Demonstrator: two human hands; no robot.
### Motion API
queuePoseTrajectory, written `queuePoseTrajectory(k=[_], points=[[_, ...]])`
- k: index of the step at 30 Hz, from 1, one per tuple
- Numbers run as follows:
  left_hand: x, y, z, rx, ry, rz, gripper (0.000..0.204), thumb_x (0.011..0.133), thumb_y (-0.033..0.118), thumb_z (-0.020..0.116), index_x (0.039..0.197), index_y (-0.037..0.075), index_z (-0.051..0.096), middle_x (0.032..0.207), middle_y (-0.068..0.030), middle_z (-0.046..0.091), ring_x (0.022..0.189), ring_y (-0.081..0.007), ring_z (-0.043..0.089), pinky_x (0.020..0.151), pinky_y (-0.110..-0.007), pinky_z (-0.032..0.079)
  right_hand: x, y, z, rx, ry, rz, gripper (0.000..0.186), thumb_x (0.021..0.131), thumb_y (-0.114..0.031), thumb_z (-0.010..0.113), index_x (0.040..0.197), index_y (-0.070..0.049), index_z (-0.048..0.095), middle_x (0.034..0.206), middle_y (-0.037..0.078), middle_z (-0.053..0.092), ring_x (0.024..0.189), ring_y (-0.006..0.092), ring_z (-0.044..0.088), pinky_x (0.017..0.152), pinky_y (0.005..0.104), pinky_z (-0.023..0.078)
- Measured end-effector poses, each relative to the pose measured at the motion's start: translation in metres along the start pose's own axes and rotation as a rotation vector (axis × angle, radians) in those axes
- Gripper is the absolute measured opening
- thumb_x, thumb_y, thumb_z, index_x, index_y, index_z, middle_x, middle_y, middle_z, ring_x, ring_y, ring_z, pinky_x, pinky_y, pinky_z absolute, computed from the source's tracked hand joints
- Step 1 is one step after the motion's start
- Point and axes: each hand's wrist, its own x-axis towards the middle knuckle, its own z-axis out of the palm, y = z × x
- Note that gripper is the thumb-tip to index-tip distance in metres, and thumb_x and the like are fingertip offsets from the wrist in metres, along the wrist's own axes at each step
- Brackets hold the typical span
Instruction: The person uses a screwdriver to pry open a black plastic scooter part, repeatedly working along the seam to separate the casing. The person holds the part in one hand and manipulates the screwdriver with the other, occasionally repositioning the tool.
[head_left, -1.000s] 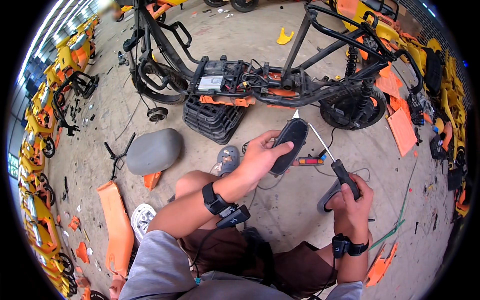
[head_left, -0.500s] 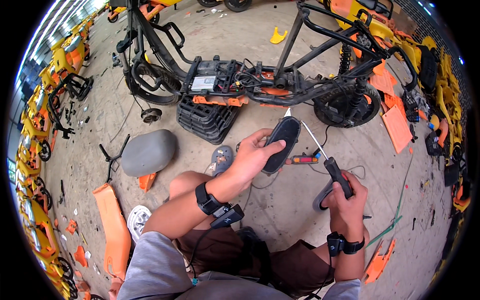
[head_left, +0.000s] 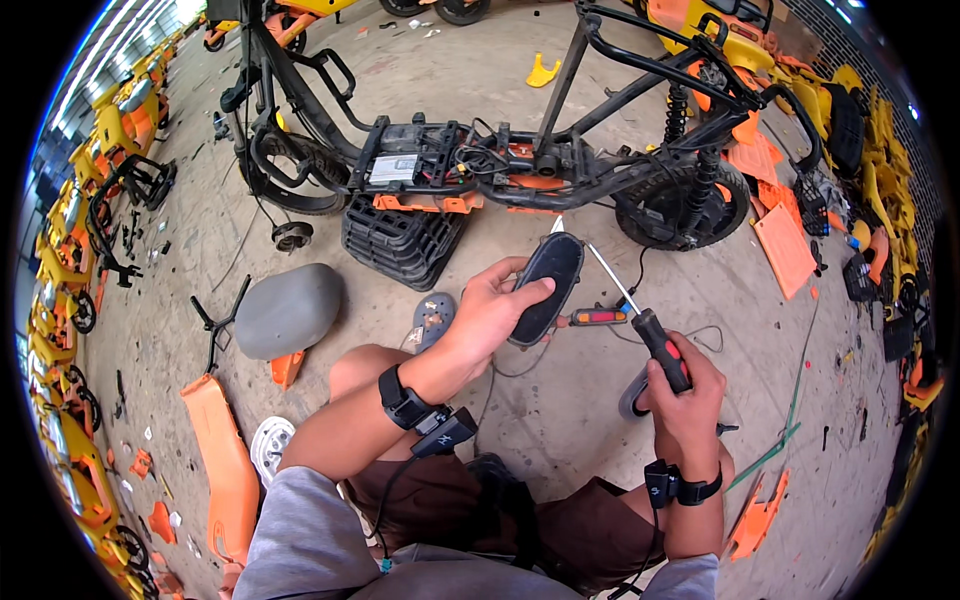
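My left hand [head_left: 487, 318] grips a long oval black plastic part [head_left: 552, 285] with a raised rim, the thumb lying on its face. A small pale tip [head_left: 558, 226] sticks out past its far end. In my right hand [head_left: 690, 388] is a screwdriver [head_left: 662, 350] with a black and red handle, its shaft pointing up and to the left. The tip ends beside the oval part's far right edge, and I cannot tell if it touches. A red and yellow piece [head_left: 597, 316] with a dark cable shows just behind, between my hands.
Ahead stands a stripped black scooter frame [head_left: 620, 180] with a black crate [head_left: 405, 240] beside it. A grey seat [head_left: 290, 312] and a long orange panel [head_left: 218, 460] lie at left. Orange panels [head_left: 783, 250] and yellow parts [head_left: 890, 200] are at right, scooters [head_left: 70, 340] far left.
The whole scene has shifted slightly left in the picture. Both hands keep their grips, and the screwdriver stays close to the oval part.
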Motion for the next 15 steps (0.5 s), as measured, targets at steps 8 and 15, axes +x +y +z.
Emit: queuePoseTrajectory(k=[8,15], points=[[0.0000,0.0008,-0.0045,-0.132,-0.030,-0.099,0.032,0.096,0.018,0.063,0.119,-0.002,0.055,0.104,-0.0133,0.066,0.084,-0.0264,0.073,0.063,-0.033,0.059,0.0009,0.0032,0.0017,-0.030,0.024,-0.089,0.039,0.074,-0.011,0.077,0.110,0.000,0.070,0.087,0.016,0.071,0.071,0.0247,0.067,0.068,0.0314,0.053],[-0.0007,0.0070,0.0010,-0.168,-0.025,-0.075,0.031,0.096,0.017,0.063,0.120,-0.001,0.055,0.105,-0.0129,0.067,0.085,-0.0274,0.073,0.062,-0.033,0.060,-0.0004,0.0072,0.0001,0.018,0.009,0.002,0.037,0.075,-0.014,0.078,0.108,0.000,0.070,0.086,0.015,0.071,0.071,0.0212,0.066,0.068,0.0298,0.053]])
